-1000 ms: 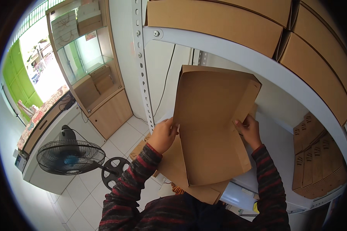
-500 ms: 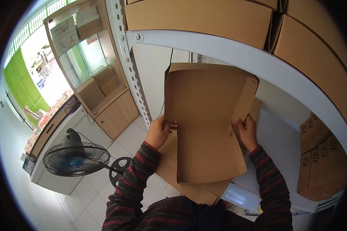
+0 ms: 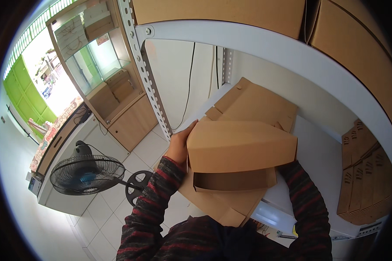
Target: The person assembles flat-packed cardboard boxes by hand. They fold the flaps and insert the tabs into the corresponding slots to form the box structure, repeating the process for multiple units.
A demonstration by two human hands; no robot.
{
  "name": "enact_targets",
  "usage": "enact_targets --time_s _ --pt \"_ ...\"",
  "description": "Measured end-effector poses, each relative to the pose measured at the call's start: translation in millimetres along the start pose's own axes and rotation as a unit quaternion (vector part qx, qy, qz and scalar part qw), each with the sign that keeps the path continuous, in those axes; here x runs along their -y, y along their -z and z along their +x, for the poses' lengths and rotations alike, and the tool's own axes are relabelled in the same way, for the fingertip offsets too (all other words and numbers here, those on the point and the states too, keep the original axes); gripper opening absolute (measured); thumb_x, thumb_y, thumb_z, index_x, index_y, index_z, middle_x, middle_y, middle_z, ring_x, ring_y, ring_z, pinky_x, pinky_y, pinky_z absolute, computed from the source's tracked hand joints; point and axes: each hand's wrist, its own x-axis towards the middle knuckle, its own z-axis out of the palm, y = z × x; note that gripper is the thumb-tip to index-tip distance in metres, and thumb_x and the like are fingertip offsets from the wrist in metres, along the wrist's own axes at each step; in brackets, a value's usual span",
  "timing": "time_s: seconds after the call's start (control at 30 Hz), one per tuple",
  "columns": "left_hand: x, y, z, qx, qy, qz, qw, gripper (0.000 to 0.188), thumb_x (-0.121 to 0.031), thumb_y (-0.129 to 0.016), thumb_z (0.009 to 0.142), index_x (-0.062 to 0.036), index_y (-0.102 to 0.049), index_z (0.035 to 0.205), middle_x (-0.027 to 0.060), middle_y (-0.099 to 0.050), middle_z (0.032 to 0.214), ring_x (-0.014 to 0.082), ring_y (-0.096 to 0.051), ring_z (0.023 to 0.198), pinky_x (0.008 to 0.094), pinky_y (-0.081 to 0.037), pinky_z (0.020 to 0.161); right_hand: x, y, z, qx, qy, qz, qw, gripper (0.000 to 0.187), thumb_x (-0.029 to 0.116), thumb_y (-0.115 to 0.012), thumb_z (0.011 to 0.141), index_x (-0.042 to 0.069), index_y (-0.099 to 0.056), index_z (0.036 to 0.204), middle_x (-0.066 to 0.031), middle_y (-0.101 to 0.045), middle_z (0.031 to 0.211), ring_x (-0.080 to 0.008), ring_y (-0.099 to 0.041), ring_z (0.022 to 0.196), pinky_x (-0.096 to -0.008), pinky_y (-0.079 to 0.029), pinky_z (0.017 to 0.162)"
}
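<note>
A brown cardboard box [image 3: 244,150] is in front of me, its lid tilted forward and partly lowered over the tray part. Through a gap below the lid's front flap, the inside of the tray [image 3: 235,180] shows. My left hand [image 3: 178,144] is closed on the left side of the lid, its fingertips partly hidden. Behind the lid's right side, most of my right hand [image 3: 279,126] is hidden; a fingertip shows above the lid's edge, and the hand appears to grip that side. Flat cardboard sheets [image 3: 259,102] lie under and behind the box.
Folded cardboard stacks [image 3: 361,174] stand at the right on the white shelf [image 3: 311,156]. Large brown boxes [image 3: 222,11] sit above a grey metal beam [image 3: 248,37]. At the left are a black fan [image 3: 87,174] and a glass-fronted cabinet [image 3: 100,65].
The box lid, upright and open before, has swung forward and down over the tray. Both hands have moved up along the lid's sides, and the sheets behind have come into view.
</note>
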Motion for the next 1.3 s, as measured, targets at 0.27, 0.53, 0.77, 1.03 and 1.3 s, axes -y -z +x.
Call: enact_targets --time_s 0.27,0.53,0.77,1.03,1.3 --pt "-5.4 -5.4 -6.2 0.015 -0.005 0.114 0.993 0.061 -0.006 -0.06 0.087 -0.0137 -0.044 0.145 0.023 -0.062 0.122 0.037 -0.062 0.11 0.0405 -0.053 0.089 -25.9 -1.9 4.1 0.033 -0.024 0.031 0.999 0.019 0.016 -0.061 0.095 0.0 -0.052 0.099 -0.018 -0.07 0.107 -0.0244 -0.069 0.1 -0.0339 -0.053 0.082" --pt "10.0 1.1 -14.8 0.027 -0.064 0.118 0.991 0.061 0.004 -0.054 0.083 -0.0063 -0.045 0.142 0.0212 -0.057 0.131 0.039 -0.052 0.124 0.0436 -0.049 0.097 -6.1 -1.8 2.8 0.056 -0.031 -0.024 0.998 0.021 0.018 -0.06 0.094 0.001 -0.053 0.104 -0.0229 -0.068 0.102 -0.0331 -0.069 0.096 -0.0385 -0.054 0.078" --pt "-37.9 19.0 -71.1 -0.048 -0.043 0.065 0.996 0.048 0.004 -0.058 0.081 0.0009 -0.054 0.129 0.019 -0.062 0.124 0.0365 -0.06 0.115 0.0401 -0.048 0.096 -11.6 11.4 6.3 0.072 0.067 -0.188 0.977 0.021 0.01 -0.058 0.091 0.001 -0.053 0.109 -0.0225 -0.066 0.104 -0.04 -0.064 0.097 -0.0442 -0.053 0.079" --pt "-50.0 7.6 -149.6 -0.136 -0.09 0.045 0.986 0.043 -0.026 -0.086 0.064 -0.0047 -0.065 0.095 0.0092 -0.064 0.092 0.025 -0.06 0.082 0.0353 -0.043 0.073 138.2 39.9 -21.2 0.116 0.121 -0.209 0.963 0.047 0.022 -0.068 0.088 0.0 -0.055 0.127 -0.0201 -0.061 0.125 -0.0381 -0.059 0.112 -0.045 -0.048 0.095" --pt "-57.5 -15.5 -144.1 -0.195 -0.144 0.059 0.968 0.028 -0.009 -0.085 0.061 -0.0041 -0.068 0.083 0.0069 -0.068 0.08 0.0237 -0.063 0.077 0.0361 -0.043 0.074 150.8 -50.6 -77.3 0.12 0.262 -0.324 0.901 0.068 0.027 -0.076 0.073 -0.003 -0.054 0.131 -0.0238 -0.055 0.134 -0.0383 -0.056 0.123 -0.0486 -0.044 0.105"
